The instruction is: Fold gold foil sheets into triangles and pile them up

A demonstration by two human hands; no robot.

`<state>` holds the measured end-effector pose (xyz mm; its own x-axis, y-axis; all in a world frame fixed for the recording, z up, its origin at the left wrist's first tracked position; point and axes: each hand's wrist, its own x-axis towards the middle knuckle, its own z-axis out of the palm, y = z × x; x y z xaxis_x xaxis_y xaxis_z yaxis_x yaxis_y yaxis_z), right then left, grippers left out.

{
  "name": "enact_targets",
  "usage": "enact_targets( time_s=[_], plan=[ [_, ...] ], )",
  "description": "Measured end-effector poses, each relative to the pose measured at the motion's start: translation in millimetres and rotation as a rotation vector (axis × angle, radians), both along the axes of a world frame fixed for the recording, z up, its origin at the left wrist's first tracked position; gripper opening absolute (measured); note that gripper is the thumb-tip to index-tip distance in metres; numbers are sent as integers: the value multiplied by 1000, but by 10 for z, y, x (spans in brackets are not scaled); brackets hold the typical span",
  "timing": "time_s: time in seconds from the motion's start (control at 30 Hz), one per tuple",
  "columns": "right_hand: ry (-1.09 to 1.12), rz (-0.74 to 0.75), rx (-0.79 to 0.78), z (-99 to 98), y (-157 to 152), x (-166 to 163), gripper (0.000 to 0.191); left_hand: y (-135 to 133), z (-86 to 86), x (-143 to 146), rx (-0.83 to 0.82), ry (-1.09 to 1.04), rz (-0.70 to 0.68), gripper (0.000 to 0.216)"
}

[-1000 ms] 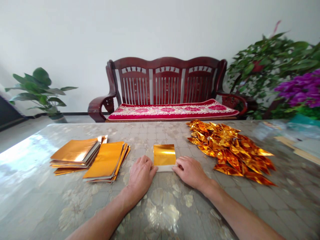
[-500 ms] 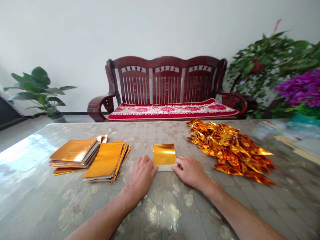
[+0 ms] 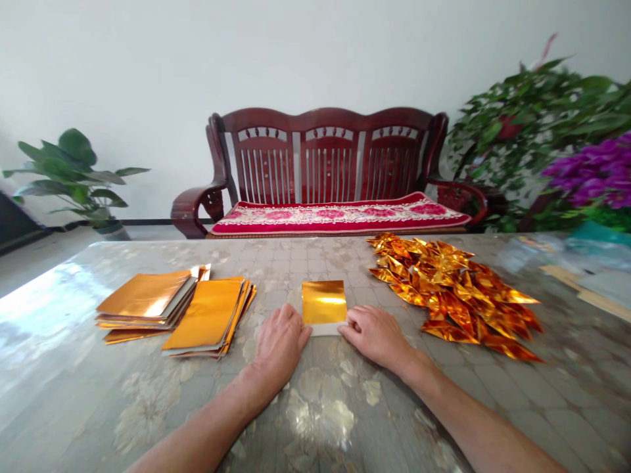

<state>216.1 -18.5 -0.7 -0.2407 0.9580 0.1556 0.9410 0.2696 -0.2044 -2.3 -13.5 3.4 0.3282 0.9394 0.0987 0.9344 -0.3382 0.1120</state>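
A sheet of gold foil paper (image 3: pixel 324 302) lies flat on the table in front of me, its near edge turned up into a pale strip. My left hand (image 3: pixel 282 334) is closed at the left end of that strip, thumb and fingers pinching it. At the right end, my right hand (image 3: pixel 374 334) grips the fold the same way, fingers curled. To the left rest two stacks of gold foil sheets, a farther stack (image 3: pixel 145 293) and a nearer stack (image 3: pixel 204 314). A heap of folded gold paper ingots (image 3: pixel 451 292) spreads to the right.
The table (image 3: pixel 148 407) has a glossy, patterned cover. At its right edge lie clear plastic bags (image 3: pixel 532 253) and pale flat pieces (image 3: pixel 586 292). Behind stands a dark red wooden bench (image 3: pixel 329 157) with a red and white cushion (image 3: pixel 340 215). Leafy plants flank it.
The view has tilted very slightly. Both hands stay on the folded edge of the sheet, with no other visible movement.
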Motion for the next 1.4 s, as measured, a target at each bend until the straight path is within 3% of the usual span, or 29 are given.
enact_targets(
  time_s=[0.53,0.7,0.8,0.93,1.23,1.4],
  plan=[
    [34,-26,17,-27,10,7,25,5,-45,-14,19,-63,6,23],
    [161,15,23,-67,9,67,27,-3,-91,-72,4,-219,-26,21],
    [369,10,26,-116,27,153,33,0,-158,-115,-27,-438,-100,13],
    [622,-170,121,-195,84,271,35,-5,-223,-130,-61,-677,-222,8],
    [639,-271,20,-230,203,323,65,-95,-180,-138,35,-726,-596,15],
    [791,-187,19,-251,253,353,34,-111,-135,-150,111,-579,-717,20]
  ],
)
